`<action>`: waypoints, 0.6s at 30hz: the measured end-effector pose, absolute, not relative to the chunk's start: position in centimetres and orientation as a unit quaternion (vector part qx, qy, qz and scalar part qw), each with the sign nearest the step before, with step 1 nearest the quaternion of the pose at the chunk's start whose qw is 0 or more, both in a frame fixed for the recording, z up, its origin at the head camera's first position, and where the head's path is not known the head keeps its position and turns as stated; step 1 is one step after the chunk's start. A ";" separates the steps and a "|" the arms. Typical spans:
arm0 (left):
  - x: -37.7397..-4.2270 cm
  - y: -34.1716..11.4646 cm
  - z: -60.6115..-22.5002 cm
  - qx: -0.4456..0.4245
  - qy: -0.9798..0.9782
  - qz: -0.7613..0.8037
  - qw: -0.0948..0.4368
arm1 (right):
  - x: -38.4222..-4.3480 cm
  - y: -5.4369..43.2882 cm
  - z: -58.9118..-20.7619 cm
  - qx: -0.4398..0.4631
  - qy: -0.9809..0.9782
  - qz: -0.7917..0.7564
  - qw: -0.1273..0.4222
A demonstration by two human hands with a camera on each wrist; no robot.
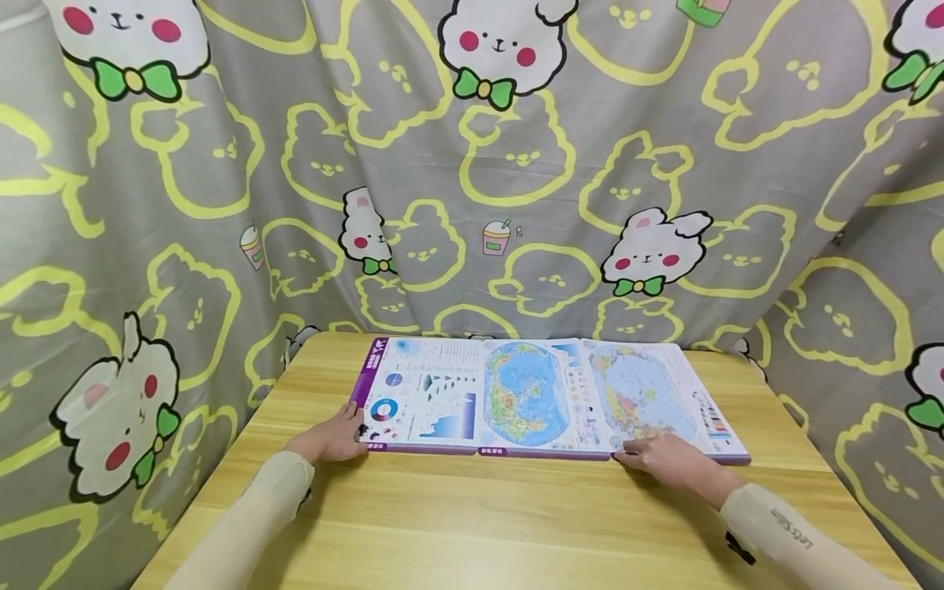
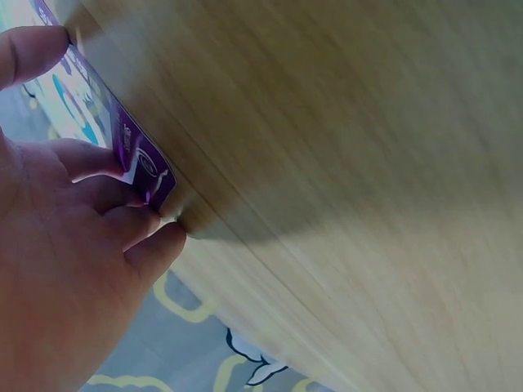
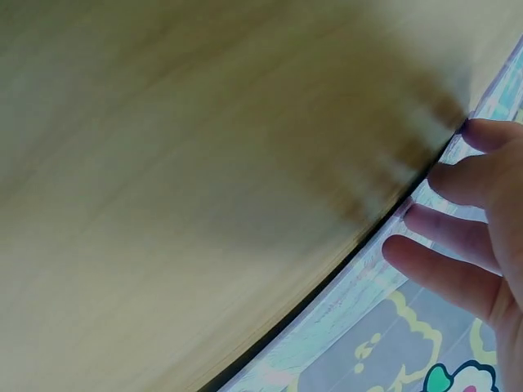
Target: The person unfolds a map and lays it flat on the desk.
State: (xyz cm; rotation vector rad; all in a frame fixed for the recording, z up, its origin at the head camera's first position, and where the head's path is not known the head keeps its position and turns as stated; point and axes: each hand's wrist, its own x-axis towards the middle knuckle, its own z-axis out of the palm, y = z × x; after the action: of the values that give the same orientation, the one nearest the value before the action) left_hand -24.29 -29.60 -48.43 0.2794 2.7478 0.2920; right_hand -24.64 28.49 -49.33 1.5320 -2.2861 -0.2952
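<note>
A long folded world map (image 1: 438, 393) lies flat on the wooden table, its purple border along the left end and front. Two blue oval world maps and a panel of charts show on its upper face. My left hand (image 1: 335, 436) is at its front left corner. In the left wrist view, the bent fingers (image 2: 155, 249) are gathered at the purple corner, with the thumb farther along the edge. My right hand (image 1: 667, 463) touches the front edge near the right-hand fold. In the right wrist view, its fairly straight fingers (image 3: 445, 265) are spread along that edge.
The wooden table (image 1: 472, 524) extends in front of the map. A grey curtain (image 1: 531, 221) with yellow outlines and white rabbits hangs close behind the table and along both sides. The map's far edge lies near the table's back edge.
</note>
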 end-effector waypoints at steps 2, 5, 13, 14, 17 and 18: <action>-24.2 -29.6 -48.5 0.102 0.972 0.106 0.182 | -24.5 28.5 -49.4 0.549 -0.808 -0.099 0.189; -24.1 -29.7 -48.7 0.102 0.972 0.109 0.184 | -24.4 28.6 -49.4 0.549 -0.807 -0.099 0.195; -24.1 -30.0 -48.7 0.098 0.972 0.118 0.178 | -24.6 28.8 -49.5 0.543 -0.811 -0.103 0.192; -24.2 -29.9 -48.7 0.097 0.972 0.121 0.178 | -24.6 28.8 -49.4 0.541 -0.812 -0.104 0.190; -24.2 -29.9 -48.6 0.094 0.972 0.121 0.176 | -24.6 28.8 -49.3 0.539 -0.815 -0.110 0.184; -24.2 -29.9 -48.6 0.094 0.972 0.125 0.176 | -24.7 28.7 -49.3 0.538 -0.815 -0.112 0.182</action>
State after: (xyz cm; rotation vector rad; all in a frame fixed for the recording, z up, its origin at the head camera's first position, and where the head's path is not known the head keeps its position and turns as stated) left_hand -24.17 -29.93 -48.55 0.2649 2.7522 0.3540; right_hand -24.65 28.75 -49.28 1.5194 -2.3010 -0.3171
